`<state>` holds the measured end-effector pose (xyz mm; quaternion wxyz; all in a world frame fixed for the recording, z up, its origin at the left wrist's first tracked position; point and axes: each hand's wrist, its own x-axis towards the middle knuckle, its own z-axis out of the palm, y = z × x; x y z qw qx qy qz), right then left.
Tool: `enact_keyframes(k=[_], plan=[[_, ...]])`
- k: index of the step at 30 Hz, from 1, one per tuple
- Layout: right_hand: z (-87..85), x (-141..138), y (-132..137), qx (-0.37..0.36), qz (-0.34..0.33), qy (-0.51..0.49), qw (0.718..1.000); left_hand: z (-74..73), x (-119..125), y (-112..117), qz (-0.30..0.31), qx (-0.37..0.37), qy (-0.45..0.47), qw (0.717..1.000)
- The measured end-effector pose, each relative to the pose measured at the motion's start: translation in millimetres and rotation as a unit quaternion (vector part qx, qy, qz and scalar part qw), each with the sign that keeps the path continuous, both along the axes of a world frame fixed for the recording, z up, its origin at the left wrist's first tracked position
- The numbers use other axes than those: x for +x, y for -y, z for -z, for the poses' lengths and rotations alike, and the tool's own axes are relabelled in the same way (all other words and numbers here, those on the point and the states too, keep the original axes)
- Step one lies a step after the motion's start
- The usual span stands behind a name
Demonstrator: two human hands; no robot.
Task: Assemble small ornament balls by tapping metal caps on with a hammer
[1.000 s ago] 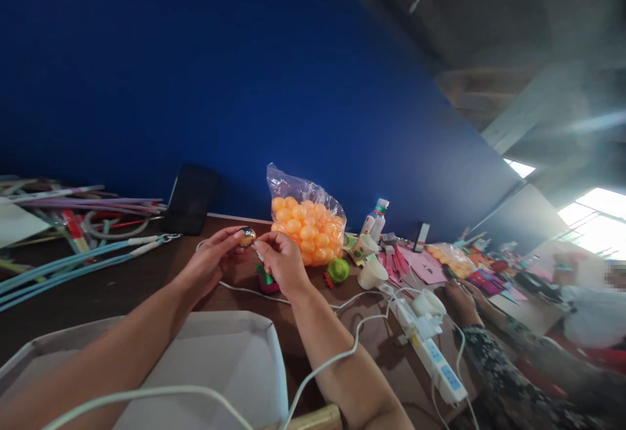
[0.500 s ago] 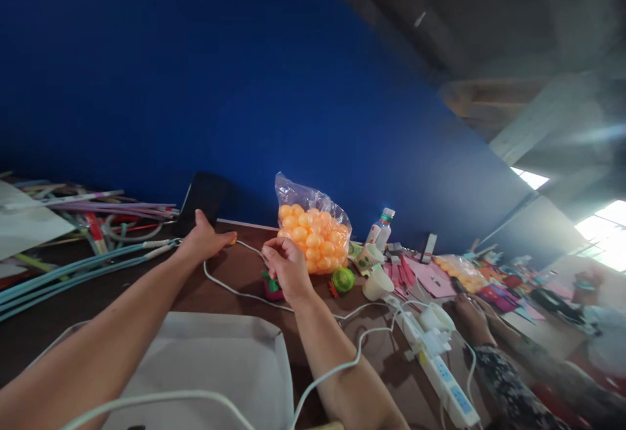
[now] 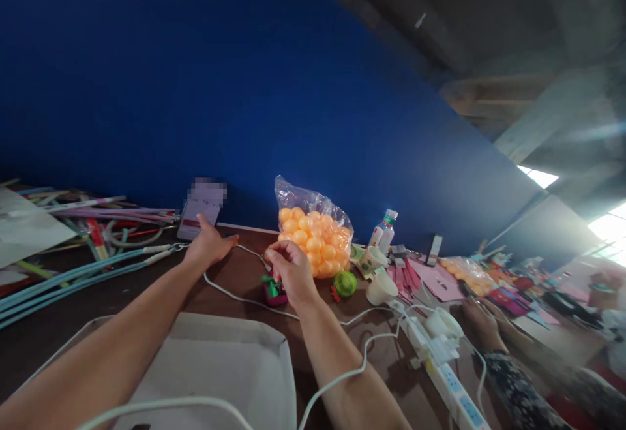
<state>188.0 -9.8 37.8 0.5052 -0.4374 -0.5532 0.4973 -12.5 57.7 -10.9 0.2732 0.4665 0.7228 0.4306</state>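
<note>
Phone (image 3: 209, 209), upright left of centre, is being overlapped by the nearer left hand (image 3: 207, 245), any grasp there or in the curled right hand (image 3: 293, 273) being indiscernible.

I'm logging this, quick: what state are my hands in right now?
Left hand: thumb spread toward the lit screen; whether it holds anything can't be told.
Right hand: closed in a pinch; what, if anything, it holds can't be told.

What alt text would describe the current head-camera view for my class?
A person's bare left hand is by a lit rectangular phone; the right hand, fingers pinched, is near a clear plastic bag of orange balls.
</note>
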Motion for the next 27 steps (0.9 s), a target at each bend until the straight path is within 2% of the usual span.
enact_keyframes(k=[4,9,19,23,27], plan=[[1.5,-0.6,-0.5,-0.005,-0.001,0.010,1.000,-6.9,5.4,5.2,0.006,-0.028,-0.035,0.999],[3.1,-1.5,-1.0,-0.009,-0.003,0.010,1.000,-19.6,12.0,12.2,0.021,-0.083,-0.123,0.989],[0.4,-2.2,0.5,-0.011,-0.005,0.010,1.000,-22.4,6.3,21.8,0.022,-0.040,-0.130,0.991],[0.5,-2.6,0.5,-0.001,-0.008,0.010,1.000,-29.4,12.5,32.0,0.033,0.014,-0.079,0.996],[-0.5,-2.5,1.3,0.004,-0.009,0.016,1.000,-30.5,29.4,42.1,0.049,0.050,0.084,0.994]])
